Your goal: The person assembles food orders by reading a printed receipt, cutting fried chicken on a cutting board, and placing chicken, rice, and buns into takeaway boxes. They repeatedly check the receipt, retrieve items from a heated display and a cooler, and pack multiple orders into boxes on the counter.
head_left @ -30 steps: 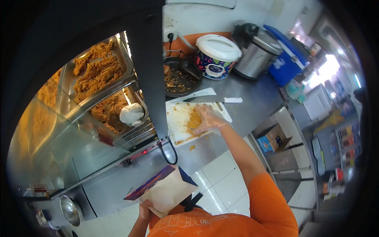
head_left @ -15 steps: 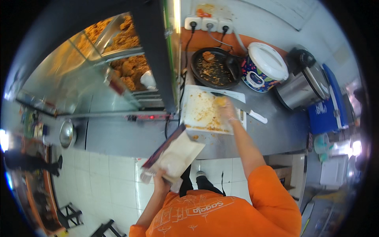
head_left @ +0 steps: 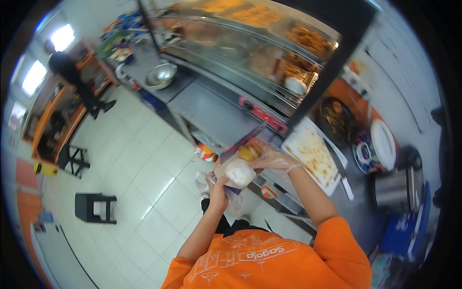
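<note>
My left hand (head_left: 219, 193) grips the near end of an open cardboard food box (head_left: 242, 139), dark purple outside and cream inside. In the box lies a round white bundle (head_left: 239, 173), which looks like rice in clear wrap. My right hand (head_left: 270, 157), in a clear plastic glove, closes around a yellow-brown piece of food (head_left: 249, 152) at the box, beside the bundle. Its exact kind cannot be made out. Right of my gloved hand, a white cutting board (head_left: 310, 154) is smeared with brown crumbs, and a white-handled knife (head_left: 339, 166) lies along its right side.
A glass display case (head_left: 250, 62) with trays of fried food stands on the metal counter (head_left: 207, 113). To the right are a black pan (head_left: 335, 118), a patterned rice cooker (head_left: 368, 154) and a steel pot (head_left: 397, 189). Black stools (head_left: 96, 208) stand on the floor; a person (head_left: 72, 72) is far left.
The view has turned left. My right hand has come from the cutting board to the box with the food piece, and the box sits beside the counter edge in my left hand.
</note>
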A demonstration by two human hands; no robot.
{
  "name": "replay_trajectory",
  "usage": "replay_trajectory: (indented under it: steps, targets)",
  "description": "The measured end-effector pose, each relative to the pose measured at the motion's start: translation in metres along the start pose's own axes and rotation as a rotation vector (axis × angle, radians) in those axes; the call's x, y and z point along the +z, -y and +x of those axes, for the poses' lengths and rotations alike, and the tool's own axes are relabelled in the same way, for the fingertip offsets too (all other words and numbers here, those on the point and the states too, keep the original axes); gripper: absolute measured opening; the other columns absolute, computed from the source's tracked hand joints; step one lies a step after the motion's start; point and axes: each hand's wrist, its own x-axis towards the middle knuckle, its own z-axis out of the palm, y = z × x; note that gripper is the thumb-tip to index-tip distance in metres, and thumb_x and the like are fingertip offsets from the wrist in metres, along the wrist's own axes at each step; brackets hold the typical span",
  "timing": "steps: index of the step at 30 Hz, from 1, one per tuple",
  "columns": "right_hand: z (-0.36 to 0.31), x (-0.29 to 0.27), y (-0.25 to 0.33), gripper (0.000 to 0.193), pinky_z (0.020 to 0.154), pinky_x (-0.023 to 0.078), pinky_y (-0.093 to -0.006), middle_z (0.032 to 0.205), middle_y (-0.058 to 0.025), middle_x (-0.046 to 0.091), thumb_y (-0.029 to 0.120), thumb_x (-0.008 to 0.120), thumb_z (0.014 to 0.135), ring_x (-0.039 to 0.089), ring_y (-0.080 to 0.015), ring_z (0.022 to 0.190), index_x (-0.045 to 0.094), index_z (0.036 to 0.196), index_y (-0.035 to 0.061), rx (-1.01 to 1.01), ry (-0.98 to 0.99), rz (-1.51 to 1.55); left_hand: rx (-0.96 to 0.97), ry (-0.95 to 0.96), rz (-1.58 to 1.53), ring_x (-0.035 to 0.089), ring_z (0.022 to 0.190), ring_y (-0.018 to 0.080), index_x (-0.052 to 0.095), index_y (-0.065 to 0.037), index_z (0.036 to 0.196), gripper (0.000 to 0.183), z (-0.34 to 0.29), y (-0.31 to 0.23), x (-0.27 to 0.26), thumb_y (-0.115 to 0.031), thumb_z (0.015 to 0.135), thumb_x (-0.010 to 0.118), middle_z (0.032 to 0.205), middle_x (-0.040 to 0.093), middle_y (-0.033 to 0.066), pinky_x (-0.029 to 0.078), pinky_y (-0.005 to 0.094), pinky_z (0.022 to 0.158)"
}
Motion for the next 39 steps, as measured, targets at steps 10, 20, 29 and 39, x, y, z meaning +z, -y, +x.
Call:
replay_trajectory:
  steps: [10,20,29,39]
  targets:
    - [0.191,0.175,0.106,0.012,0.072,0.048,-0.0468,0.089,-0.0257,0.06,0.011,0.054,0.084,0.06,-0.0414,0.081,0.059,0.085,0.0003,-0.48,0.124,-0.817,0.269,-0.19,-0.14,0.05,0.099,0.0232,0.036,-0.01,0.106,0.043,0.033,-0.199,-0.142,-0.005,0.065,0.049,0.101,0.046,0.008,0.045,0.0374,0.088]
    - [0.437,0.318,0.227,0.018,0.084,0.048,-0.0395,0.094,-0.0147,0.066,0.012,0.062,0.08,0.061,-0.0331,0.094,0.067,0.093,0.001,-0.596,0.079,-0.54,0.406,-0.138,-0.047,0.047,0.098,0.0194,0.036,-0.009,0.107,0.042,0.206,-0.448,-0.235,-0.006,0.067,0.05,0.102,0.045,0.0071,0.04,0.0314,0.088]
    - [0.702,0.287,0.258,0.04,0.098,0.039,-0.0445,0.123,-0.0176,0.055,0.029,0.067,0.079,0.05,-0.0363,0.115,0.063,0.112,0.0077,-0.71,-0.218,-0.749,0.009,0.151,0.501,0.055,0.086,0.0166,0.045,0.002,0.114,0.045,0.598,-0.615,-0.208,0.001,0.068,0.049,0.096,0.056,0.0051,0.047,0.0295,0.077]
    - [0.964,0.232,0.19,0.053,0.107,0.03,-0.0485,0.129,-0.0228,0.05,0.048,0.064,0.078,0.042,-0.0413,0.124,0.062,0.114,0.0083,-0.074,-0.195,-1.235,-0.032,0.466,1.379,0.06,0.1,0.0427,0.033,0.016,0.122,0.052,0.89,-0.721,-0.069,-0.014,0.081,0.045,0.11,0.056,0.0363,0.049,0.0442,0.079]
